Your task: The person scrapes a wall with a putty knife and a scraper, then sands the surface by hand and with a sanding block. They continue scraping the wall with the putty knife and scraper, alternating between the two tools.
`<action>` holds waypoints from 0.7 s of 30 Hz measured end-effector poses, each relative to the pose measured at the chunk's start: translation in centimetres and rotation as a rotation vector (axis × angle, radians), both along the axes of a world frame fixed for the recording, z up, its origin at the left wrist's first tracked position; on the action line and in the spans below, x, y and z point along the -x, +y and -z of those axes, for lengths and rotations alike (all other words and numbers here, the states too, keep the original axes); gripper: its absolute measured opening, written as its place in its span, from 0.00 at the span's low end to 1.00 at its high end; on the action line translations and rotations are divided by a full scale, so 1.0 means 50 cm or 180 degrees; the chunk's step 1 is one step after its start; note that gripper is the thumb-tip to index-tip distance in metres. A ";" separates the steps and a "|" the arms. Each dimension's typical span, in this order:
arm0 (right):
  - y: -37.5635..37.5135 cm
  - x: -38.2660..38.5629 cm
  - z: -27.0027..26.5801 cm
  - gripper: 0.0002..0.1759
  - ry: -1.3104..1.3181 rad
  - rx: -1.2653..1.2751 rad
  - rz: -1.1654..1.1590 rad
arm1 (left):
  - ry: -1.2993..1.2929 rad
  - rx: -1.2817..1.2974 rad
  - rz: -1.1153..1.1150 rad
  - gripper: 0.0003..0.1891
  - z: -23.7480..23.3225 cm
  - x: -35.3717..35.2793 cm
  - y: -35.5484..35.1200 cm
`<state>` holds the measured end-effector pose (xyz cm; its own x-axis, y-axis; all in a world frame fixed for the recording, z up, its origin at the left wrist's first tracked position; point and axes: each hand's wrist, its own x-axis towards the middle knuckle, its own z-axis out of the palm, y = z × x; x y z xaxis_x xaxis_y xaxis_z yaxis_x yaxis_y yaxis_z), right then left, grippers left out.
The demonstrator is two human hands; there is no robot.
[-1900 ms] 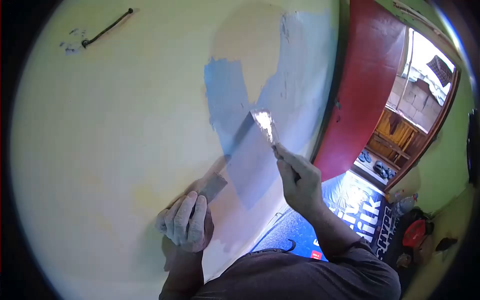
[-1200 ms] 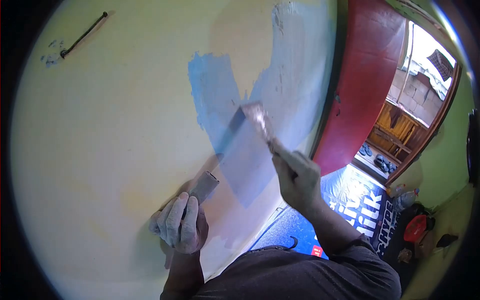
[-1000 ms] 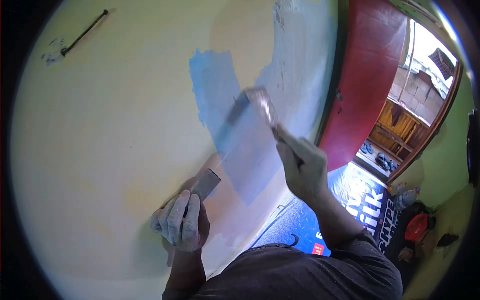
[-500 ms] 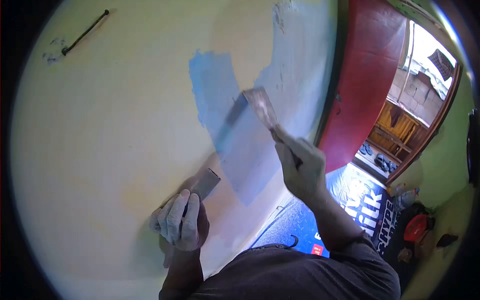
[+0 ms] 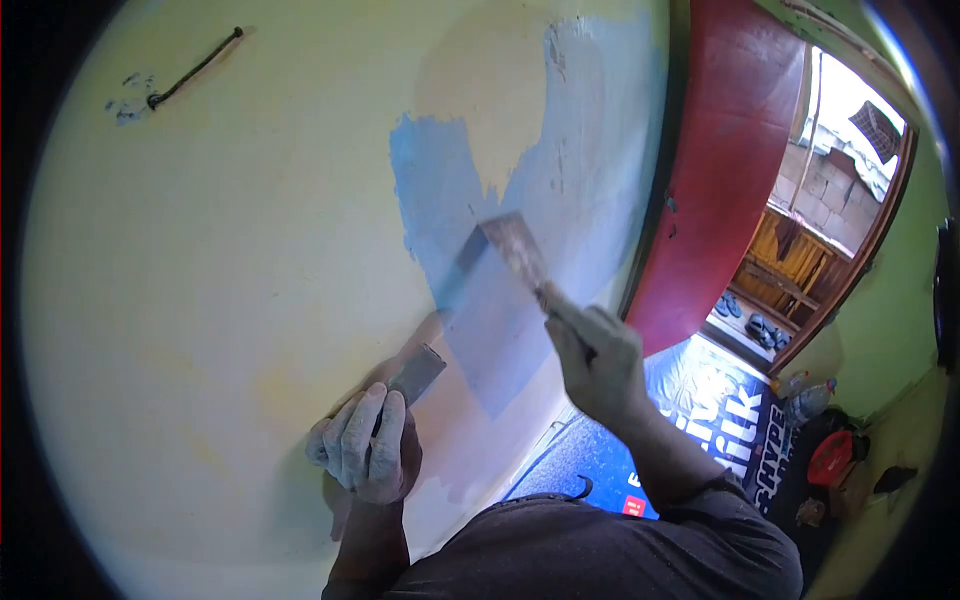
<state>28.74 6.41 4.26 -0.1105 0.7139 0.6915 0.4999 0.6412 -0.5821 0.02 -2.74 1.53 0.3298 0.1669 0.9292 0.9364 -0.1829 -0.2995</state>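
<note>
My right hand [image 5: 602, 368] is closed around the handle of a paint scraper [image 5: 516, 246], a worn wide blade whose edge lies close against the wall [image 5: 200, 300]. That blade overlaps a pale blue patch [image 5: 430, 170] with ragged edges amid the cream paint. Lower left, my left hand [image 5: 362, 440] grips a small grey rectangular block [image 5: 416, 372] between fingers and thumb, held near the wall below the patch. Whitish dust coats the fingers of my left hand.
A bent nail [image 5: 195, 68] sticks out of the wall at upper left. To the right stands a red door [image 5: 725, 150], beside an open doorway with shoes [image 5: 765, 330] outside. A printed sheet [image 5: 715, 400] covers the floor; bottles [image 5: 808, 402] and a red bowl [image 5: 830, 458] sit lower right.
The scraper in my right hand has moved down along the blue patch. My left hand keeps its hold on the grey block, and the view has shifted slightly.
</note>
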 end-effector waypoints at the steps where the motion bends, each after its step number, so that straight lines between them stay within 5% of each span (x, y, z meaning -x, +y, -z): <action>1: 0.005 0.003 0.004 0.23 0.0084 -0.0092 -0.0015 | -0.0001 -0.0010 0.0000 0.19 0.000 -0.001 0.003; 21: 0.025 0.024 0.011 0.23 0.0436 -0.0264 -0.0189 | -0.0019 -0.0037 -0.0005 0.19 0.008 0.003 0.016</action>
<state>27.52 7.67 3.70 -0.0515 0.6487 0.7593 0.3792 0.7161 -0.5860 -0.15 -1.96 1.12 0.3239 0.1566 0.9330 0.9385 -0.1781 -0.2959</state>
